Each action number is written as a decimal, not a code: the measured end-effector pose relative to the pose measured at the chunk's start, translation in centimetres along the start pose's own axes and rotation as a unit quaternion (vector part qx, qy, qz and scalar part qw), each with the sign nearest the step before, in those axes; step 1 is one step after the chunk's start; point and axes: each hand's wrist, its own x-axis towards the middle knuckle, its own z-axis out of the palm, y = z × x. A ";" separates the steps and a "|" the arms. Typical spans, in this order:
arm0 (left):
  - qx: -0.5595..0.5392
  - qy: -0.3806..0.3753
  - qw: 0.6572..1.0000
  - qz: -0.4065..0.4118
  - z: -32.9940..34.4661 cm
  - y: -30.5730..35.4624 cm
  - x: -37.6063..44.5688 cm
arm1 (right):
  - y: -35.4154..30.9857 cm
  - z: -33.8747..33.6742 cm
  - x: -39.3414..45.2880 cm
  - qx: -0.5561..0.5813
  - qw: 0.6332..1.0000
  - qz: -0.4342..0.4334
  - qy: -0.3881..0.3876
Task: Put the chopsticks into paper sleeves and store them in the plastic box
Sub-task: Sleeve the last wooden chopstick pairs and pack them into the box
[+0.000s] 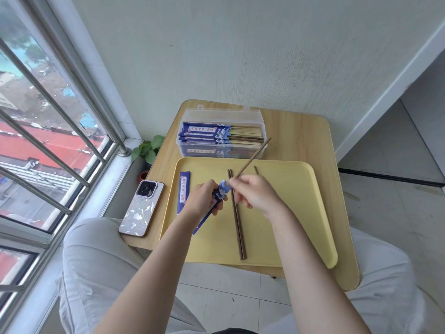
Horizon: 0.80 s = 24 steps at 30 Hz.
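My left hand (201,200) grips a blue paper sleeve (218,196) above the yellow tray (289,227). My right hand (256,192) pinches a dark chopstick (252,158) whose lower tip is at the sleeve's open mouth; its far end points up and right over the box. A pair of dark chopsticks (237,220) lies lengthwise on the tray, and the tip of another chopstick (255,169) shows behind my right hand. A second blue sleeve (183,192) lies flat at the tray's left. The clear plastic box (224,116) behind the tray holds several sleeved chopsticks.
A phone (142,208) lies on the small wooden table (301,131) left of the tray. A small potted plant (149,149) stands by the window with bars at the left. A wall is close behind the table. My knees are under the table's near edge.
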 end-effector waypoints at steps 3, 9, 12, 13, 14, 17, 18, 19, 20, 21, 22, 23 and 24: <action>-0.001 0.022 1.000 -0.002 0.0 -0.2 0.2 | 0.2 0.4 -0.1 -0.060 0.998 0.029 -0.020; 0.006 0.027 0.999 -0.034 -0.1 -0.8 0.4 | 0.6 -0.1 0.9 0.036 0.974 -0.054 0.217; 0.001 0.032 0.999 -0.034 0.1 -1.1 0.3 | 0.8 -0.1 1.0 -0.003 0.985 -0.045 0.164; -0.001 0.036 0.999 -0.034 0.1 -1.2 0.4 | 0.9 0.0 1.1 -0.007 0.987 -0.038 0.153; -0.003 0.040 0.999 -0.036 0.1 -1.4 0.4 | 1.2 0.1 1.1 -0.005 0.988 -0.030 0.153; -0.022 0.053 0.997 -0.042 0.1 -1.7 0.6 | 2.2 0.5 1.5 -0.070 0.985 0.020 0.154; -0.023 0.058 0.997 -0.042 0.1 -1.8 0.7 | 2.5 0.7 1.5 -0.129 0.981 0.037 0.141; -0.022 0.061 0.997 -0.041 0.1 -1.9 0.7 | 2.9 1.0 1.5 -0.192 0.972 0.053 0.124; -0.021 0.061 0.997 -0.041 0.1 -2.1 0.8 | 3.3 1.4 1.4 -0.248 0.960 0.066 0.108; -0.021 0.060 0.997 -0.041 0.1 -2.2 0.8 | 3.6 1.9 1.2 -0.292 0.949 0.074 0.094; -0.021 0.058 0.997 -0.043 0.1 -2.4 0.9 | 3.9 2.3 1.0 -0.322 0.940 0.077 0.082; -0.019 0.056 0.997 -0.044 0.2 -2.6 0.9 | 4.0 2.8 0.9 -0.343 0.933 0.078 0.077; -0.016 0.055 0.997 -0.044 0.2 -2.7 1.0 | 4.1 3.1 0.8 -0.360 0.926 0.079 0.077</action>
